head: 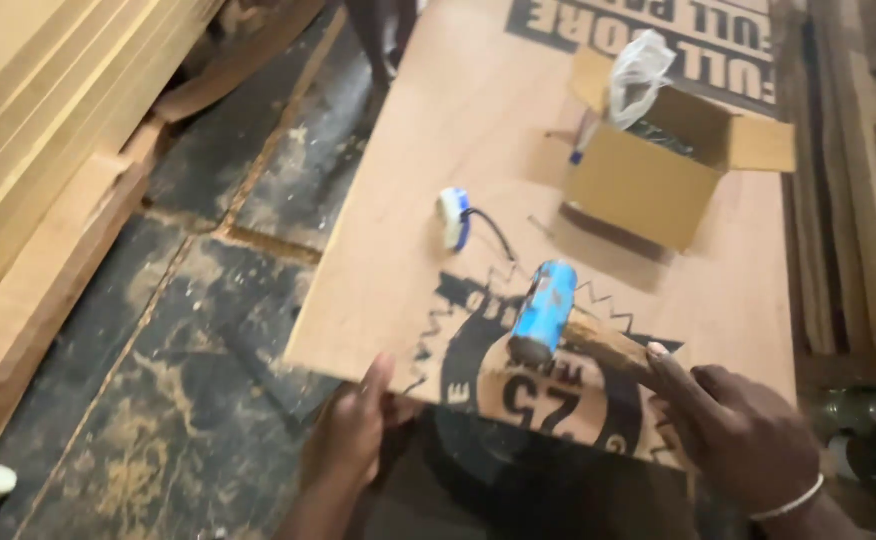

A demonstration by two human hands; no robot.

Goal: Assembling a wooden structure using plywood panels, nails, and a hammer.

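Note:
My right hand (733, 425) grips the wooden handle of a hammer (546, 310) with a blue head, held low over the near end of a large plywood sheet (458, 140). The sheet is light brown with black printed marks at its near and far ends. At the sheet's near edge, my left hand (353, 430) holds the board, thumb on top. A small white and blue tape measure (453, 217) with a black strap lies on the sheet, a little beyond the hammer head.
An open cardboard box (648, 175) with a clear plastic bag in it stands on the sheet's far right. Stacked wooden boards (48, 150) lean at the left, more planks (858, 180) at the right. The floor (178, 380) is dark and dusty.

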